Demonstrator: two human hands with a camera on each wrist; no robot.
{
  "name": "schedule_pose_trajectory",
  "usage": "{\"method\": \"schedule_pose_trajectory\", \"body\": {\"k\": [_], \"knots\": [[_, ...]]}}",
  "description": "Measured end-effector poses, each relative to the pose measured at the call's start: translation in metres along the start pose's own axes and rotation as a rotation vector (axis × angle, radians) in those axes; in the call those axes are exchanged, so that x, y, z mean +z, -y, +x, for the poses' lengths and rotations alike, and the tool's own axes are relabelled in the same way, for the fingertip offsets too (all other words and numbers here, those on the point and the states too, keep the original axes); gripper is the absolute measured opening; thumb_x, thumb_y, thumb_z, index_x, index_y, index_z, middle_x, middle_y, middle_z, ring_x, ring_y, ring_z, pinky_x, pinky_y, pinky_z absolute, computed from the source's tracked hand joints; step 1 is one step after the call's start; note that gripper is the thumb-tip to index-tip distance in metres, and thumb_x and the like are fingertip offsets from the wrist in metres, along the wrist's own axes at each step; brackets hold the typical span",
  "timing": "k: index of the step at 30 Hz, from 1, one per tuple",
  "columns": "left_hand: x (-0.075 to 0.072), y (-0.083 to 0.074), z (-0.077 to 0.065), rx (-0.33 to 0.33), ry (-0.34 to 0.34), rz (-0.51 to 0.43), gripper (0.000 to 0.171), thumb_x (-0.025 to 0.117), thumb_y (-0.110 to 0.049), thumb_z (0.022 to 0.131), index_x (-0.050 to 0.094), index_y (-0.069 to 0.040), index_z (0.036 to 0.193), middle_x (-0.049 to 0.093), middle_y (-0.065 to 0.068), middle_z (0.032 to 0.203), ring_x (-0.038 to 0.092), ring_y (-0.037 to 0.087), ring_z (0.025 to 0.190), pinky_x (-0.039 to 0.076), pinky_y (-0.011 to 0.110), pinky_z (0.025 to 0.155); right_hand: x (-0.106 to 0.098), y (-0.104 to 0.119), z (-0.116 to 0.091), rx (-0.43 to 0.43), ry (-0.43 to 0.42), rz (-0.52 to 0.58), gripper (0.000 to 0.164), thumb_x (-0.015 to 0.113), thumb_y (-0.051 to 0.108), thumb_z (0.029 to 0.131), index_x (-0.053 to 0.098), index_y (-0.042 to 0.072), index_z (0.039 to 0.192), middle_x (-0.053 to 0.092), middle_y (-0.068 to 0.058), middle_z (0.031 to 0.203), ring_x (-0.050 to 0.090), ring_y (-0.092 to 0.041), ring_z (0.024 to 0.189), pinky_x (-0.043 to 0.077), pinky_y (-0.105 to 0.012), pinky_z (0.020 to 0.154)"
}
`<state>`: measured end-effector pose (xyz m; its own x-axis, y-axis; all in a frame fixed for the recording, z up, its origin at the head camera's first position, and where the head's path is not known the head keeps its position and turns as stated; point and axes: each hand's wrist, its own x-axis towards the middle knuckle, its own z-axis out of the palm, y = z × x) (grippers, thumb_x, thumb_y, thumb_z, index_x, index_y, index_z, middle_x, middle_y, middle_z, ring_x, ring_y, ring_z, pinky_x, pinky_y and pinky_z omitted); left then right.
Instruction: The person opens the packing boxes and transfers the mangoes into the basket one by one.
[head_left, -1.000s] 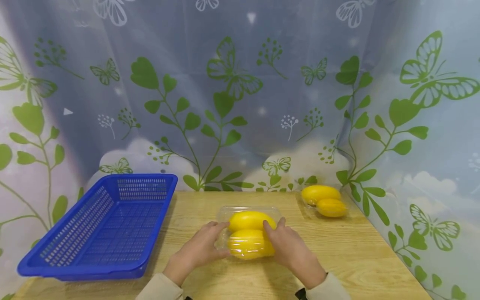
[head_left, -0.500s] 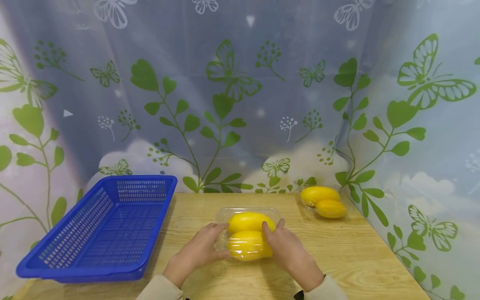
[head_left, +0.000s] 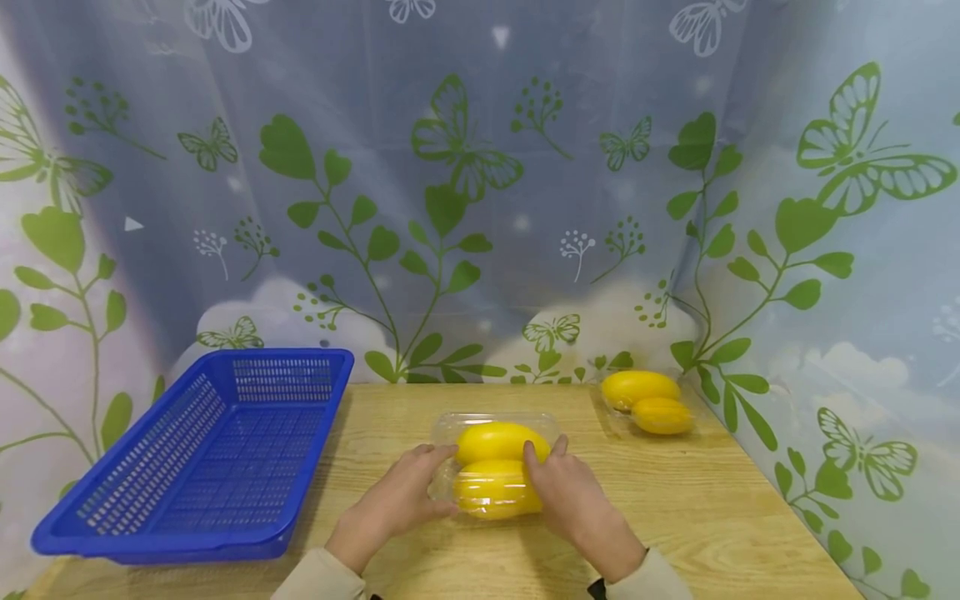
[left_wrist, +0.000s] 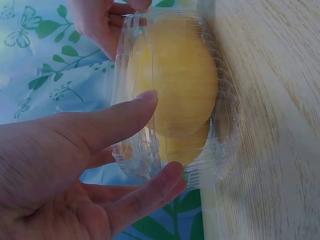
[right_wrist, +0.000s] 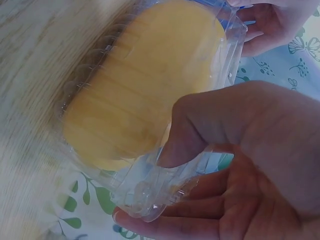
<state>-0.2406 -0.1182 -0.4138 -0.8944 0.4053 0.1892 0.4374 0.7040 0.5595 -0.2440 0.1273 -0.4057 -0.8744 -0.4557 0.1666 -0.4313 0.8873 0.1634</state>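
Low in the middle of the frame, over the pale wood-grain worktop (head_left: 712, 500), the left hand (head_left: 401, 492) and right hand (head_left: 577, 504) grip opposite ends of a clear, ribbed plastic box (head_left: 445, 428) with two smooth yellow oval fruits (head_left: 498, 442) inside, most fingers hidden from the head view. Glare on the plastic stops me telling whether its lid is fully closed, and the beige sleeves (head_left: 318, 577) are cut off at the bottom. Against a second ago, hands and box have barely changed, and the blue mesh-sided plastic basket (head_left: 318, 450) at lower left has stayed put.
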Motion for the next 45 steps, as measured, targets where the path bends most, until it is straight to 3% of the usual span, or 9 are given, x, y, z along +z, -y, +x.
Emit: {"method": "schedule_pose_trajectory", "body": {"k": [7, 16, 19, 22, 28, 36, 40, 42, 45], "knots": [[-0.001, 0.0, 0.001, -0.002, -0.002, 0.004, 0.077, 0.09, -0.017, 0.078, 0.055, 0.001, 0.144, 0.056, 0.033, 0.143, 0.05, 0.054, 0.135, 0.043, 0.068, 0.111, -0.002, -0.002, 0.002, 0.0, 0.032, 0.037, 0.068, 0.08, -0.006, 0.077, 0.057, -0.001, 0.141, 0.054, -0.05, 0.13, 0.066, -0.028, 0.06, 0.059, -0.03, 0.052], [-0.002, 0.0, 0.0, 0.003, 0.007, 0.016, 0.073, 0.088, -0.016, 0.081, 0.056, 0.001, 0.143, 0.059, 0.027, 0.143, 0.052, 0.052, 0.135, 0.043, 0.067, 0.112, -0.015, -0.017, 0.006, -0.015, 0.114, 0.207, 0.043, 0.074, -0.01, 0.083, 0.067, 0.002, 0.124, 0.066, -0.019, 0.086, 0.064, -0.028, 0.075, 0.06, -0.041, 0.069], [-0.003, 0.0, -0.001, -0.004, 0.019, 0.002, 0.073, 0.087, -0.017, 0.082, 0.055, 0.001, 0.144, 0.059, 0.027, 0.144, 0.051, 0.051, 0.135, 0.044, 0.066, 0.112, -0.019, -0.021, 0.004, -0.015, 0.184, 0.268, 0.051, 0.071, -0.011, 0.085, 0.064, 0.002, 0.134, 0.068, -0.026, 0.101, 0.064, -0.028, 0.078, 0.059, -0.041, 0.071], [-0.003, 0.001, -0.001, -0.007, 0.028, -0.007, 0.074, 0.087, -0.018, 0.082, 0.054, 0.001, 0.145, 0.059, 0.027, 0.144, 0.052, 0.05, 0.134, 0.045, 0.065, 0.11, -0.022, -0.027, 0.003, -0.004, 0.23, 0.369, 0.061, 0.069, -0.012, 0.082, 0.06, 0.003, 0.141, 0.063, -0.033, 0.129, 0.068, -0.04, 0.105, 0.057, -0.042, 0.077], [-0.003, 0.002, 0.001, 0.003, 0.035, -0.017, 0.076, 0.088, -0.019, 0.081, 0.053, 0.002, 0.145, 0.058, 0.03, 0.141, 0.067, 0.042, 0.11, 0.057, 0.057, 0.096, -0.027, -0.05, -0.003, -0.051, 0.25, 0.566, 0.071, 0.057, -0.018, 0.078, 0.055, 0.001, 0.146, 0.055, -0.025, 0.15, 0.045, -0.048, 0.145, 0.053, -0.056, 0.104], [-0.006, 0.0, 0.0, -0.012, 0.04, -0.026, 0.078, 0.088, -0.021, 0.082, 0.051, -0.001, 0.147, 0.056, 0.029, 0.144, 0.069, 0.036, 0.105, 0.059, 0.054, 0.091, -0.026, -0.05, -0.003, -0.048, 0.262, 0.564, 0.077, 0.077, -0.005, 0.083, 0.047, 0.006, 0.153, 0.038, -0.035, 0.158, 0.054, -0.049, 0.135, 0.055, -0.057, 0.1], [-0.006, 0.0, 0.001, -0.015, 0.043, -0.025, 0.078, 0.088, -0.021, 0.082, 0.051, -0.001, 0.147, 0.056, 0.029, 0.144, 0.069, 0.036, 0.104, 0.06, 0.054, 0.091, -0.021, -0.041, -0.001, -0.013, 0.278, 0.537, 0.077, 0.08, 0.001, 0.085, 0.046, 0.009, 0.154, 0.023, -0.04, 0.162, 0.072, -0.033, 0.085, 0.06, -0.041, 0.075], [-0.006, 0.0, 0.001, -0.018, 0.044, -0.023, 0.078, 0.088, -0.022, 0.082, 0.051, -0.001, 0.147, 0.056, 0.029, 0.144, 0.069, 0.036, 0.104, 0.06, 0.053, 0.09, -0.018, -0.037, 0.0, -0.004, 0.271, 0.506, 0.076, 0.078, 0.001, 0.086, 0.046, 0.009, 0.154, 0.021, -0.042, 0.162, 0.058, -0.02, 0.058, 0.054, -0.032, 0.062], [-0.005, -0.001, 0.001, -0.019, 0.039, -0.018, 0.077, 0.088, -0.022, 0.082, 0.052, -0.001, 0.147, 0.057, 0.029, 0.143, 0.069, 0.035, 0.104, 0.06, 0.052, 0.09, -0.016, -0.031, 0.001, 0.02, 0.25, 0.455, 0.077, 0.076, -0.003, 0.084, 0.046, 0.01, 0.154, 0.023, -0.043, 0.16, 0.037, -0.012, 0.047, 0.043, -0.026, 0.054]]}}
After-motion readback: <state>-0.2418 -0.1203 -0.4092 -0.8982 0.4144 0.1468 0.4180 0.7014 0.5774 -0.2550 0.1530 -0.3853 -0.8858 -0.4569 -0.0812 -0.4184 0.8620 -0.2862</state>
